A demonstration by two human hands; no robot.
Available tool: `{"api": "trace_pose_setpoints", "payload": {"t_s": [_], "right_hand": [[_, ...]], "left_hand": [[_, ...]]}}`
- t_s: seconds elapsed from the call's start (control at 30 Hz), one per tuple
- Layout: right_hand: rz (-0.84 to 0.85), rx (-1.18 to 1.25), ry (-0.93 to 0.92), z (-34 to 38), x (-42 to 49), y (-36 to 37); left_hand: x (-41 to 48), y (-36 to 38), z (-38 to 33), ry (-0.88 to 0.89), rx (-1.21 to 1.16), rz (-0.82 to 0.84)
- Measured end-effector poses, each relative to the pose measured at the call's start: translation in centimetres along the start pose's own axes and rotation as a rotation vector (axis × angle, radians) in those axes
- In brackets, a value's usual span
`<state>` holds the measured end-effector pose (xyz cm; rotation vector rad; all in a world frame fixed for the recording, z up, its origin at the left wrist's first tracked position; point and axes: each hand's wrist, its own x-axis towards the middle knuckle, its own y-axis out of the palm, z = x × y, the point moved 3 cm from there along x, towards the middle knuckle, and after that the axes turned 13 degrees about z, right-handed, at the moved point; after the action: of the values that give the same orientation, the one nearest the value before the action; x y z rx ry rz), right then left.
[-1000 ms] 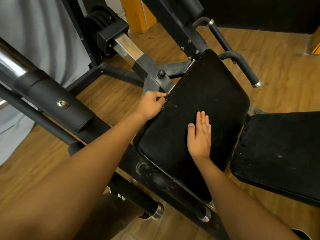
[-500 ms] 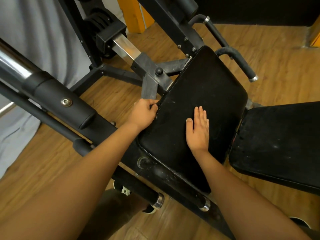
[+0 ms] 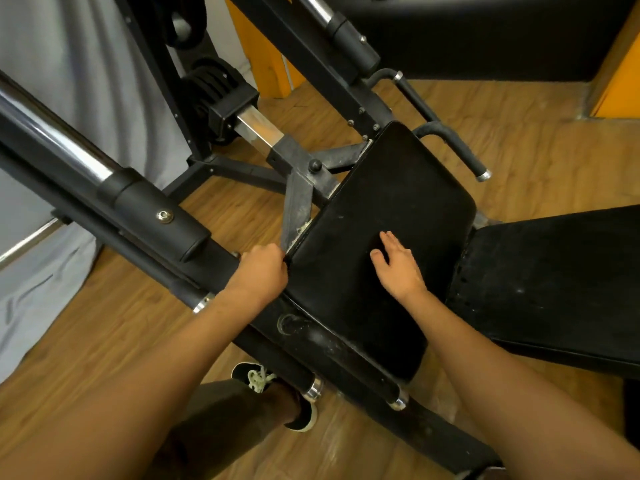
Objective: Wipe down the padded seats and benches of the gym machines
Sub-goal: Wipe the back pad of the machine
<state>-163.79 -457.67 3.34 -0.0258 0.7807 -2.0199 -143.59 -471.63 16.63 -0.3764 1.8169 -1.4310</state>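
Left hand (image 3: 261,271) is clamped on the near-left edge of the seat pad (image 3: 388,202), fingers curled over the rim, right beside the grey steel bracket (image 3: 298,209). Right hand (image 3: 398,268) lies palm down on top of the pad, fingers straight and slightly apart, holding nothing. We see the seat pad as black, tilted and mid-frame on the black machine frame (image 3: 329,344), with scuffs and pale dust on the frame below it. A second black pad, the bench (image 3: 554,282), sits just right of it across a narrow gap. Padded handle (image 3: 464,152) is behind the pad. Weight plates (image 3: 207,84) are at the back left. Chrome bar (image 3: 52,133) crosses the upper left. Our shoe (image 3: 263,375) is on the wood floor (image 3: 104,341) by the frame.
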Motion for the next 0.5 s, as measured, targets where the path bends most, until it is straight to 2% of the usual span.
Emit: {"api": "trace_pose_setpoints", "payload": {"t_s": [0.13, 0.23, 0.4, 0.5], "right_hand": [[0.053, -0.160, 0.028, -2.3, -3.6, -5.1], [0.081, -0.340, 0.040, -4.4, -6.5, -9.0], [0.084, -0.813, 0.215, -8.8, -10.9, -15.8], [0.140, -0.950, 0.318, -11.4, -13.2, -18.1]], "left_hand": [[-1.0, -1.2, -4.8, 0.153, 0.001, -0.125], [-0.6, -1.4, -9.0, 0.297, -0.054, -0.156], [2.9, 1.2, -17.4, 0.399, -0.200, -0.062], [5.1, 3.8, -22.8, 0.449, -0.354, 0.013]]}}
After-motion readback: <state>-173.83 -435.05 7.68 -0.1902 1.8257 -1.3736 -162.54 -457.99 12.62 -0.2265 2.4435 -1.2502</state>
